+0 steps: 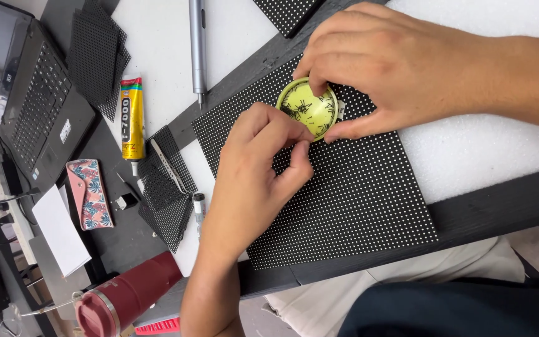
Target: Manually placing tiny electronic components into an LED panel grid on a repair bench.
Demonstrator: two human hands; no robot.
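Single view only, from the head-worn camera. It looked steeply down from above and close over the surface [157, 37], near enough that the hands filled mid-frame. The wearer's lap lay at the lower right edge and a laptop [38, 100] at the far left. The frame sat rotated, with surface edges running diagonally.

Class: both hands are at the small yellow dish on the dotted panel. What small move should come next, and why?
Probably lift the left hand, pinched shut at the dish rim, clear while the right hand steadies it on the panel.
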